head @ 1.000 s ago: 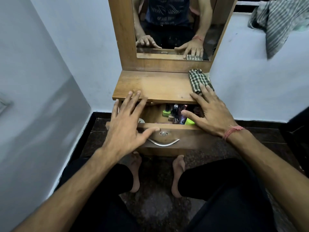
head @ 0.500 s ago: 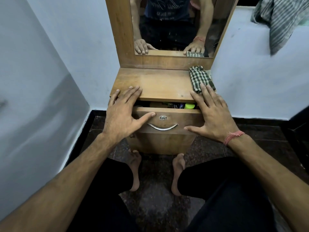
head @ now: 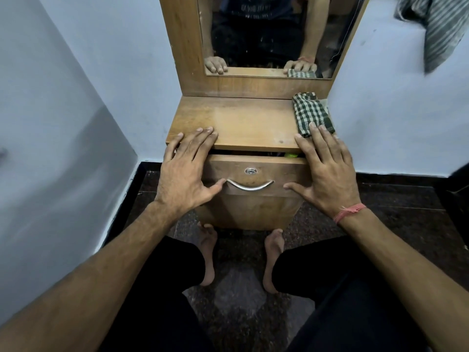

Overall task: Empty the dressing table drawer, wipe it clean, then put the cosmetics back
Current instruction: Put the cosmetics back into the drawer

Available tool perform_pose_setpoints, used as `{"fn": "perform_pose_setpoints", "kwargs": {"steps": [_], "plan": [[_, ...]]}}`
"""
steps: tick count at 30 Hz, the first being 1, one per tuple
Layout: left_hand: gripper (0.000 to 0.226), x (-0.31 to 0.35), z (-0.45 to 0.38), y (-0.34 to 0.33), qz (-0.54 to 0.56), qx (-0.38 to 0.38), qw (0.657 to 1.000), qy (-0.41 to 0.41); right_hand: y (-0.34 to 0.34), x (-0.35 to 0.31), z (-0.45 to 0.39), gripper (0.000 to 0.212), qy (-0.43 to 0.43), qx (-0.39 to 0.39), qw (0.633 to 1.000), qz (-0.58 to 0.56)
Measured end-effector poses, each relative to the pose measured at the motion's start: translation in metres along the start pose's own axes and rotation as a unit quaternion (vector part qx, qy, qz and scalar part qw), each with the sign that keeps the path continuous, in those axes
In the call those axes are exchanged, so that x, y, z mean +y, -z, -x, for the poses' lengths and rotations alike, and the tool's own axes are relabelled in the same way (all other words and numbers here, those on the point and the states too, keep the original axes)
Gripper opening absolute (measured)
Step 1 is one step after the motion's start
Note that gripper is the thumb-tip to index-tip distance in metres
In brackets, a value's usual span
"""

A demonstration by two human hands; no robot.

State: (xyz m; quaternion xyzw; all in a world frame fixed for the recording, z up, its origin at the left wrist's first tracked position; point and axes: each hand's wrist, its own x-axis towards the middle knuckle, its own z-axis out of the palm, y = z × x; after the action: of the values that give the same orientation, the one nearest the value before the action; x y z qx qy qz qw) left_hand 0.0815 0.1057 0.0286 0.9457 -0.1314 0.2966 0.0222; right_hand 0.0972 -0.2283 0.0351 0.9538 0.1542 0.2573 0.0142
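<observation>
The wooden drawer of the dressing table stands almost pushed in, leaving a thin dark gap under the tabletop. A sliver of a green cosmetic item shows through that gap; the other cosmetics are hidden. My left hand lies flat with spread fingers on the drawer's left front, its fingertips on the tabletop edge. My right hand presses flat on the drawer's right front, fingertips touching a folded green checked cloth on the tabletop's right side.
A curved metal handle and a round lock sit on the drawer front. A mirror rises behind the tabletop. White walls close in on both sides. A striped cloth hangs at the upper right. My bare feet rest on the dark floor.
The drawer has slid from well open to almost closed under both flat hands. The cosmetics inside have gone nearly out of sight.
</observation>
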Motion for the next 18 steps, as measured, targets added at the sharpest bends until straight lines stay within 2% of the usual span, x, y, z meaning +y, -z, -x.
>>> {"fn": "perform_pose_setpoints", "kwargs": {"steps": [8,18], "plan": [[0.11,0.001,0.001,-0.013,-0.033,0.014,0.999,0.004,-0.025,-0.011,0.007,0.098,-0.035,0.076,0.996,0.012],[0.105,0.001,-0.002,-0.033,-0.013,0.056,0.998,0.032,-0.047,-0.013,0.002,0.088,-0.055,0.118,0.991,0.001]]}}
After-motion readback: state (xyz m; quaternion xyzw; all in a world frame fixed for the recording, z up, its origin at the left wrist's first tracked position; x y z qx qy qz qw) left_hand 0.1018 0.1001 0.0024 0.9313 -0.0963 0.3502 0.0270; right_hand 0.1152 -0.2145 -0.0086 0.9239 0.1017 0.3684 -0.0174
